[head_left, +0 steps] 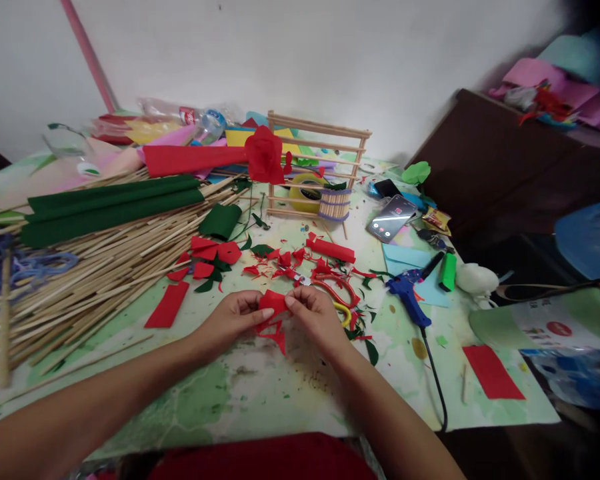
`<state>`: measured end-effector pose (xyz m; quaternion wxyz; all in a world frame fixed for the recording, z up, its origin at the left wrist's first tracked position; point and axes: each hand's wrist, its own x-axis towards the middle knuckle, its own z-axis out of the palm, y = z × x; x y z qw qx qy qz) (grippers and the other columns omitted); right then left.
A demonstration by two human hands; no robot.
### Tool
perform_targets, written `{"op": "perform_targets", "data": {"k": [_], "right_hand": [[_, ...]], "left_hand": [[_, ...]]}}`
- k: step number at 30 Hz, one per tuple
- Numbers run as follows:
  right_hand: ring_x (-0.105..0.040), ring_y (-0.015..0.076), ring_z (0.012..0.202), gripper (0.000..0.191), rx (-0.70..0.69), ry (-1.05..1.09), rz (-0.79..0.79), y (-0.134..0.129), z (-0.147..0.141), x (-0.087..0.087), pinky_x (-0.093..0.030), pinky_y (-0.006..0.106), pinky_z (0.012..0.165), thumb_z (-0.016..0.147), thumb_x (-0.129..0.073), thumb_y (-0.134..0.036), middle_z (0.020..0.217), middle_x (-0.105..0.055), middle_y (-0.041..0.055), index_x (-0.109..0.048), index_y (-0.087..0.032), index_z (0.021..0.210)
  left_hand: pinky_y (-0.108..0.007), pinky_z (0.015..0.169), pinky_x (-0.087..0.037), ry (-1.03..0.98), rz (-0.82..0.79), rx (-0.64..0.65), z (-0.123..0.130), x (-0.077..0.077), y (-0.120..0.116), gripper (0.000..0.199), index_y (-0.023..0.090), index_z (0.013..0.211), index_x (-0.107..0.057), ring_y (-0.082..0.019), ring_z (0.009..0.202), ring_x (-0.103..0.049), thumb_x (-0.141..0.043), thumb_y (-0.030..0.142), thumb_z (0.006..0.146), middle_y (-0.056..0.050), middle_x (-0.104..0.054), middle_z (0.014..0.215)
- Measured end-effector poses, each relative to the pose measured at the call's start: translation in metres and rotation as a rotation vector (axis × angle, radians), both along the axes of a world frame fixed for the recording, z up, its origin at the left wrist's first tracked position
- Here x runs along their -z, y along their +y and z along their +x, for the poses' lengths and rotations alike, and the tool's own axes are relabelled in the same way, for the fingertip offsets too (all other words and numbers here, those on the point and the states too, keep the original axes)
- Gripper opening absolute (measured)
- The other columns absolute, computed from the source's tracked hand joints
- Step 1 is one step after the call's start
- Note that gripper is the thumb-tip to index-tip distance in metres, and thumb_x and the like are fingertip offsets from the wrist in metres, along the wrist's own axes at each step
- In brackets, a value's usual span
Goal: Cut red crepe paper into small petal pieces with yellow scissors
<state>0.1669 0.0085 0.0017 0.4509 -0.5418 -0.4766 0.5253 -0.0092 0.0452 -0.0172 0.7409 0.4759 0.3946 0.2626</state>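
Between my two hands is a small piece of red felt-like material (pixel 274 302), pinched at both sides. My left hand (pixel 240 312) grips its left edge between thumb and fingers. On the other edge, my right hand (pixel 311 312) closes with thumb and forefinger. A thin red strip (pixel 279 342) hangs beneath the piece; whether it is joined to it I cannot tell. Just beyond my right hand lie scissors (pixel 337 288) with orange and yellow handles, among red and green scraps. Red cut pieces (pixel 205 250) and a red rectangle (pixel 167 306) rest to the left of my hands.
Many thin wooden sticks (pixel 115 253) cover the left side, with folded green sheets (pixel 113 203) on top. A stick frame (pixel 317 143) with a red flower (pixel 265 155) stands at the back. A blue glue gun (pixel 409 298), its cord trailing, and a phone (pixel 391 219) lie to the right.
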Motion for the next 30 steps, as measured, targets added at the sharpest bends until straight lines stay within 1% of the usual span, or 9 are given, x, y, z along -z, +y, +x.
{"op": "perform_targets", "data": {"k": [3, 6, 10, 14, 19, 23, 25, 27, 30], "right_hand": [[-0.046, 0.0114, 0.060, 0.021, -0.022, -0.053, 0.015, -0.001, 0.000, 0.000, -0.037, 0.023, 0.057, 0.078, -0.056, -0.038, 0.065, -0.052, -0.0016, -0.056, -0.018, 0.072], [-0.046, 0.0113, 0.059, 0.022, -0.039, -0.114, 0.029, -0.001, -0.001, 0.000, -0.036, 0.023, 0.057, 0.077, -0.057, -0.038, 0.062, -0.052, -0.0020, -0.055, -0.018, 0.069], [-0.044, 0.0112, 0.058, 0.021, -0.031, -0.096, 0.021, -0.002, -0.001, 0.000, -0.036, 0.023, 0.056, 0.077, -0.056, -0.038, 0.062, -0.050, -0.0020, -0.055, -0.018, 0.069], [-0.045, 0.0119, 0.059, 0.021, -0.021, -0.074, 0.024, -0.002, 0.000, 0.000, -0.036, 0.024, 0.057, 0.077, -0.054, -0.037, 0.063, -0.051, -0.0011, -0.055, -0.018, 0.069], [-0.045, 0.0120, 0.058, 0.018, -0.040, -0.108, 0.066, -0.003, 0.001, -0.001, -0.034, 0.023, 0.055, 0.075, -0.051, -0.032, 0.060, -0.051, -0.0014, -0.054, -0.018, 0.064], [-0.041, 0.0107, 0.055, 0.025, -0.084, -0.170, 0.116, -0.005, -0.001, -0.003, -0.031, 0.023, 0.052, 0.078, -0.052, -0.039, 0.057, -0.048, -0.0028, -0.056, -0.018, 0.065], [-0.042, 0.0110, 0.055, 0.027, -0.096, -0.204, 0.118, -0.005, -0.003, -0.002, -0.032, 0.023, 0.053, 0.078, -0.055, -0.042, 0.058, -0.049, -0.0026, -0.058, -0.018, 0.067], [-0.045, 0.0118, 0.058, 0.024, -0.085, -0.224, 0.107, -0.005, -0.006, 0.000, -0.034, 0.023, 0.055, 0.077, -0.057, -0.039, 0.060, -0.052, -0.0019, -0.059, -0.018, 0.067], [-0.051, 0.0136, 0.064, 0.018, -0.019, -0.277, 0.153, -0.006, -0.006, 0.002, -0.039, 0.025, 0.060, 0.078, -0.058, -0.034, 0.064, -0.058, -0.0004, -0.061, -0.018, 0.069]], "left_hand": [[-0.021, 0.050, -0.039, 0.017, 0.044, -0.002, -0.003, 0.004, 0.000, 0.020, 0.015, 0.076, -0.065, -0.009, 0.052, -0.049, -0.071, 0.034, 0.072, 0.002, -0.059, 0.062], [-0.022, 0.051, -0.040, 0.007, 0.060, 0.005, -0.004, 0.006, 0.002, 0.021, 0.014, 0.074, -0.065, -0.010, 0.053, -0.050, -0.069, 0.035, 0.074, 0.001, -0.060, 0.061], [-0.023, 0.055, -0.042, 0.026, 0.058, 0.006, -0.003, 0.004, 0.002, 0.025, 0.014, 0.072, -0.064, -0.011, 0.057, -0.052, -0.068, 0.038, 0.074, 0.000, -0.061, 0.063], [-0.021, 0.049, -0.036, 0.049, 0.077, 0.010, -0.004, 0.003, 0.002, 0.030, 0.015, 0.063, -0.058, -0.009, 0.050, -0.045, -0.065, 0.041, 0.075, 0.003, -0.055, 0.056], [-0.020, 0.046, -0.033, 0.062, 0.098, -0.015, -0.004, 0.002, 0.001, 0.031, 0.016, 0.062, -0.056, -0.008, 0.047, -0.041, -0.064, 0.043, 0.076, 0.005, -0.050, 0.053], [-0.021, 0.046, -0.033, 0.110, 0.151, 0.019, -0.003, -0.001, 0.001, 0.035, 0.016, 0.059, -0.056, -0.009, 0.048, -0.041, -0.062, 0.046, 0.075, 0.004, -0.049, 0.052], [-0.021, 0.046, -0.033, 0.142, 0.204, 0.052, -0.002, -0.004, 0.000, 0.036, 0.016, 0.058, -0.057, -0.009, 0.048, -0.042, -0.062, 0.047, 0.075, 0.003, -0.050, 0.051], [-0.021, 0.046, -0.033, 0.171, 0.251, 0.072, -0.002, -0.006, 0.001, 0.037, 0.016, 0.057, -0.057, -0.010, 0.048, -0.042, -0.061, 0.047, 0.075, 0.003, -0.050, 0.050], [-0.021, 0.045, -0.033, 0.192, 0.285, 0.062, -0.002, -0.008, 0.001, 0.037, 0.016, 0.055, -0.056, -0.010, 0.047, -0.042, -0.061, 0.048, 0.075, 0.003, -0.050, 0.049]]}}
